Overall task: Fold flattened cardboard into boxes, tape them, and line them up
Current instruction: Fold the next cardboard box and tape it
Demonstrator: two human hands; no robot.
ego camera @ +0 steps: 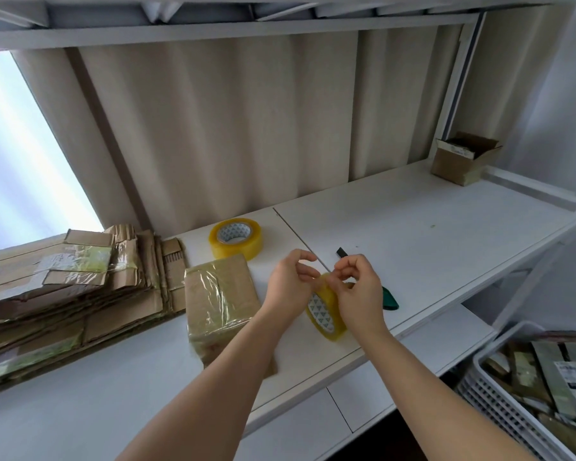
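Left hand (pixel 290 284): fingers curled, picking at the tape roll (pixel 325 314) rim.
Right hand (pixel 358 291): gripping that roll, held upright above the white table (pixel 413 227).
Taped box (pixel 220 301): just left of hands.
Flattened cardboard (pixel 64 294): stacked far left.
Second roll (pixel 235 237): behind box.

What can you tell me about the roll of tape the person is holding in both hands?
The held tape roll is yellowish and see-through, wound on a white core printed with small dark triangles. It stands on edge, tilted, low over the white table, just right of the taped cardboard box. The left hand and right hand both curl over its top rim, fingertips pinching as if picking at the tape end. Whether it rests on the table cannot be told.
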